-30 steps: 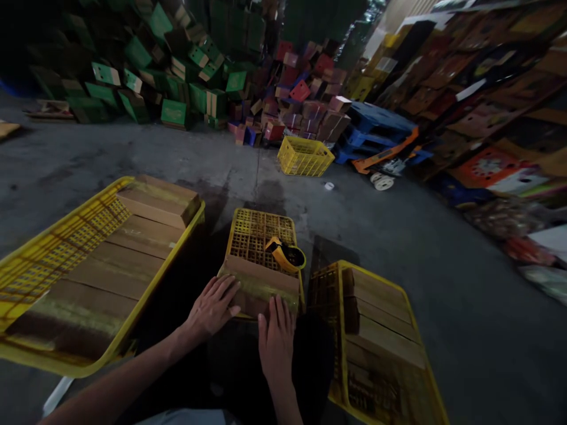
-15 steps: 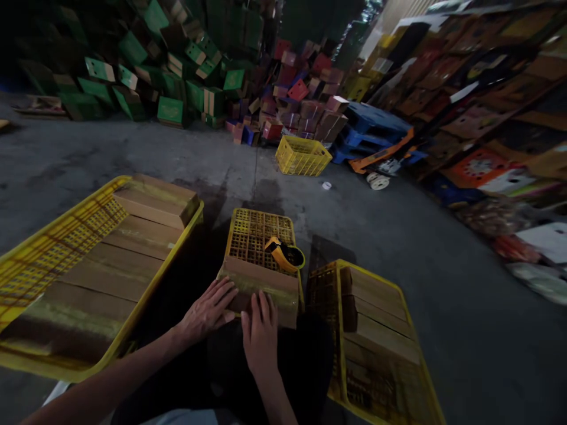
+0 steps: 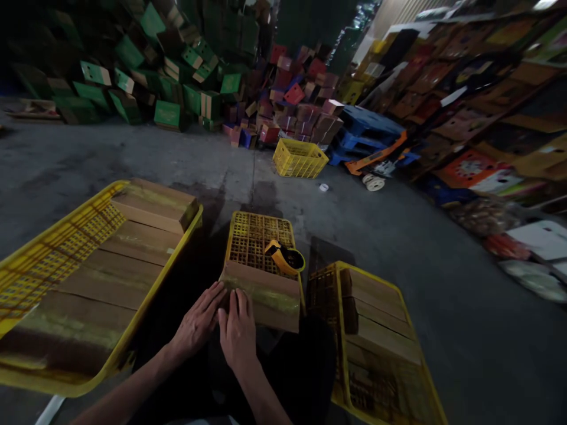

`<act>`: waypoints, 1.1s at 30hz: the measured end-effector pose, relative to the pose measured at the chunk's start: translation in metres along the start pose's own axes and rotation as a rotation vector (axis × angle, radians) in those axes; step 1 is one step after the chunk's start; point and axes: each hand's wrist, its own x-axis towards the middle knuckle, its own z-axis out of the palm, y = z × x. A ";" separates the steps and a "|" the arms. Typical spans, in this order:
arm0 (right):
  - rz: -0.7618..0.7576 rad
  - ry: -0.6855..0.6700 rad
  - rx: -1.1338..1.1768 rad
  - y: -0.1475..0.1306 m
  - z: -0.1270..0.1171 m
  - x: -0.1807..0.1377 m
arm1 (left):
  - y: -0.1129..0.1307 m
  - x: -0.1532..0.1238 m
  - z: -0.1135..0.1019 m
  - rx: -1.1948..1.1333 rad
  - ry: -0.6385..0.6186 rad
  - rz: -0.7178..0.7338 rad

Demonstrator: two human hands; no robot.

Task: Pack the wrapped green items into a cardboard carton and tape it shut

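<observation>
In front of me a long brown cardboard box (image 3: 270,298), with clear yellowish tape along its top, lies across the near part of an upturned yellow plastic crate (image 3: 252,233). At the box's left end my left hand (image 3: 199,319) rests with its fingers stretched out. Close beside it, my right hand (image 3: 238,324) lies with extended fingers on the box's top and near edge. Neither hand is wrapped round anything. A yellow-orange tape dispenser (image 3: 283,258) sits on the crate just behind the box.
A big yellow crate (image 3: 146,304) on my left holds several taped boxes. Another yellow crate (image 3: 339,354) with boxes stands on my right. Farther off are a yellow basket (image 3: 301,158), blue pallets (image 3: 370,127), an orange pallet jack (image 3: 376,159) and piled green cartons (image 3: 168,113).
My right hand has slid left along the box, close to my left hand. My left hand has shifted slightly left and down. The box and tape dispenser stay in place.
</observation>
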 end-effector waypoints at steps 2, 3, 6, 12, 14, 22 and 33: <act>-0.027 -0.021 0.014 -0.005 -0.001 0.006 | -0.002 0.003 -0.002 -0.082 0.003 -0.037; -0.046 -0.031 0.026 -0.006 -0.002 0.009 | -0.003 0.004 -0.004 -0.122 0.005 -0.055; -0.113 -0.047 0.077 -0.004 -0.007 0.021 | -0.002 0.005 -0.006 -0.207 0.021 -0.098; -0.222 -0.027 0.090 -0.003 -0.008 0.055 | -0.008 -0.009 0.006 -0.203 0.049 -0.098; -0.201 -0.039 0.073 -0.004 -0.005 0.059 | -0.014 -0.015 0.011 -0.181 0.062 -0.097; -0.033 -0.033 0.012 0.012 0.000 0.031 | -0.021 -0.017 0.010 -0.166 0.019 -0.059; 0.212 0.066 -0.143 0.096 -0.047 -0.023 | 0.029 0.039 0.015 0.063 -0.022 0.202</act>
